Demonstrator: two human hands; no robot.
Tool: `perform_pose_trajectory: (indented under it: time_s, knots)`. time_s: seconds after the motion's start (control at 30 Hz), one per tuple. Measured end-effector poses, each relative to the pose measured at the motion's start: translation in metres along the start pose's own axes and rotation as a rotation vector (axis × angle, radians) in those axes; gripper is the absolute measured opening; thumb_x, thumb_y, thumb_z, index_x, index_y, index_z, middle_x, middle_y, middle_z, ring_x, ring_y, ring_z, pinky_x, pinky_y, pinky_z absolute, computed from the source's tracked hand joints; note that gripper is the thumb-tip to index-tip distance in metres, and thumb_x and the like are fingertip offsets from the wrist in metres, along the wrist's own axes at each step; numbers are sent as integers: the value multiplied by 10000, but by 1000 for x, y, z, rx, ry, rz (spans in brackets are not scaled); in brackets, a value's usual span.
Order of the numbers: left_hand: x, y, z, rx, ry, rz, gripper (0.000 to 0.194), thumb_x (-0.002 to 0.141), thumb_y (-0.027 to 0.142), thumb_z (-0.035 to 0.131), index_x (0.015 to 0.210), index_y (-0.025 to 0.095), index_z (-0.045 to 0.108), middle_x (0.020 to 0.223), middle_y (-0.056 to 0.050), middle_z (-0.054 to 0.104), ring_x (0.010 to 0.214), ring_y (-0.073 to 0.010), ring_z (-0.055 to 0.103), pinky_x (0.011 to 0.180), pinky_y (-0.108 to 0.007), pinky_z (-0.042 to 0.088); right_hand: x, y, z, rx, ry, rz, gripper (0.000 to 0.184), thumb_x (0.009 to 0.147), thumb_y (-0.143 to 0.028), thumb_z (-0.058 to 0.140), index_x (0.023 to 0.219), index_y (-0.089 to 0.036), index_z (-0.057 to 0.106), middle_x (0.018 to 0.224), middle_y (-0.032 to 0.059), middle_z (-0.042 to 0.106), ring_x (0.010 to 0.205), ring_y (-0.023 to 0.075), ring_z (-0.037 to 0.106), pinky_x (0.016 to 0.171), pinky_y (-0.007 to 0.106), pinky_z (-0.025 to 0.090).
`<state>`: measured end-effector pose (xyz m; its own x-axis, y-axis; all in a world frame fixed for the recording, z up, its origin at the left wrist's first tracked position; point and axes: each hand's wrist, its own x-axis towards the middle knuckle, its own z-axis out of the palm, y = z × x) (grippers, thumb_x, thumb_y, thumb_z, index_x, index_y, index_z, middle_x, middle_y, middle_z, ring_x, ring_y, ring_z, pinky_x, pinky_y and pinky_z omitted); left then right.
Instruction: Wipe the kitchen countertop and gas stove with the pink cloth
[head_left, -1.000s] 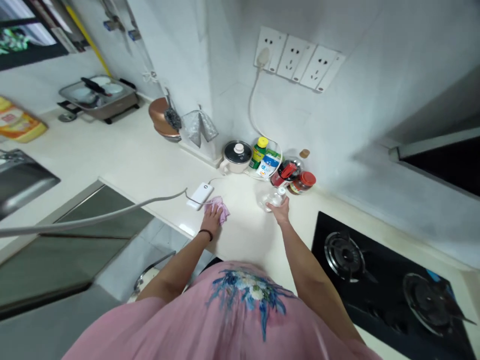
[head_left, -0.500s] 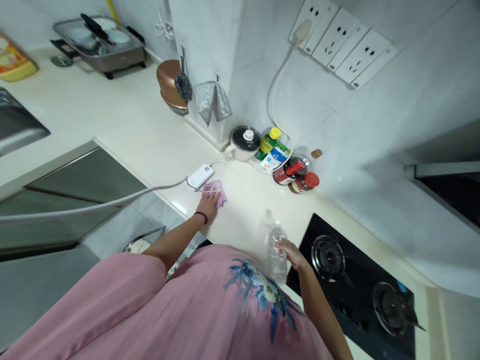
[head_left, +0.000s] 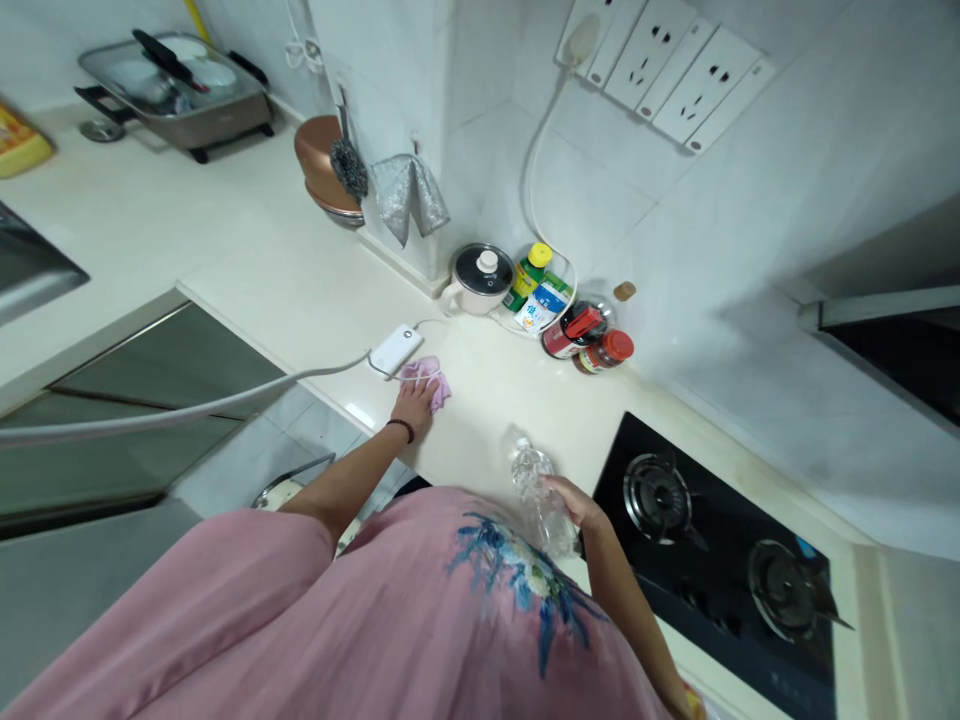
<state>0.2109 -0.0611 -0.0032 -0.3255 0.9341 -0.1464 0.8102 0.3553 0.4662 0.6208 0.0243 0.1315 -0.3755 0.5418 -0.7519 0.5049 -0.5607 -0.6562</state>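
My left hand point(head_left: 414, 403), with a dark beaded bracelet at the wrist, holds a crumpled pink cloth point(head_left: 437, 388) down on the pale countertop. A white power bank point(head_left: 396, 350) lies just beyond that hand, and its thin cable crosses over the cloth. In my right hand point(head_left: 574, 500) is a clear plastic bottle point(head_left: 534, 480) with a white cap, close to the front of my pink top. The bottle leans with its cap to the upper left, and my fingers grip its side.
A black gas stove point(head_left: 720, 570) takes up the right side. Along the wall stand a small lidded pot point(head_left: 480, 282), a green bottle point(head_left: 531, 272) and red-capped jars point(head_left: 607, 352). A thick white cable point(head_left: 187, 412) runs across the left. An electric pan point(head_left: 180, 100) sits farther back.
The bottle has shifted left and tilted, its cap now pointing more to the upper left. My right hand moved left with it. The left hand stays on the cloth.
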Motion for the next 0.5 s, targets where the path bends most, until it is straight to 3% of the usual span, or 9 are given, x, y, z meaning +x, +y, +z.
perform_pose_trajectory:
  time_s: [0.1,0.27,0.4,0.5]
  knots:
    - [2,-1,1,6,-1,19,757,937,184,504,1692,187,450,1756,-137,405,1687,-403,165,1330,-635,245,-18,24,-12,39,80,24,449,695,-612,829,901,-216,784,828,64,798,838,282,726,819,424,602]
    - [34,16,5,-6,-4,19,752,939,197,515,1687,149,453,1803,-150,305,1690,-434,123,1333,-658,207,-35,56,-23,60,378,-158,582,615,-531,882,1087,-219,742,987,46,799,945,265,721,914,420,590]
    - [49,71,32,-24,-89,126,740,935,186,532,1673,157,482,1791,-157,333,1678,-467,140,1305,-696,232,-38,74,-25,82,702,-306,766,551,-456,925,1233,-227,660,1145,62,772,1074,272,719,1036,467,567]
    - [20,126,75,-19,-183,394,705,924,194,589,1628,218,557,1759,-125,410,1677,-441,182,1314,-671,235,-37,83,-20,156,855,-401,851,578,-470,922,1316,-219,582,1342,134,721,1224,294,695,1118,502,542]
